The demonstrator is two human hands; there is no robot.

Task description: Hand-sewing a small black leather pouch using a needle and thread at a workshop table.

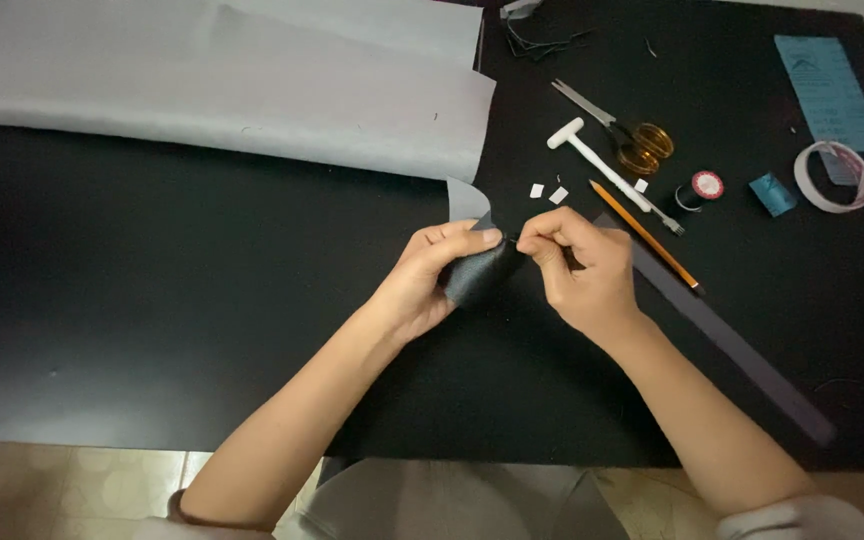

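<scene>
The person holds a small dark patch up off the black worktop, near its middle, curled so its edge faces them. The left hand cups it from behind, thumb and forefinger closed on the top edge to keep it taut. The right hand meets it there, fingers pinched narrow on something too fine to make out, perhaps a needle or thread. Held close like this, the edge sits right under their eyes.

The tools lie just beyond the right hand, within reach: a pencil, a white tool, scissors, a spool, a tape roll and a blue sheet. A long grey strip runs under the right wrist. Pale cloth is pushed to the far left, out of the way.
</scene>
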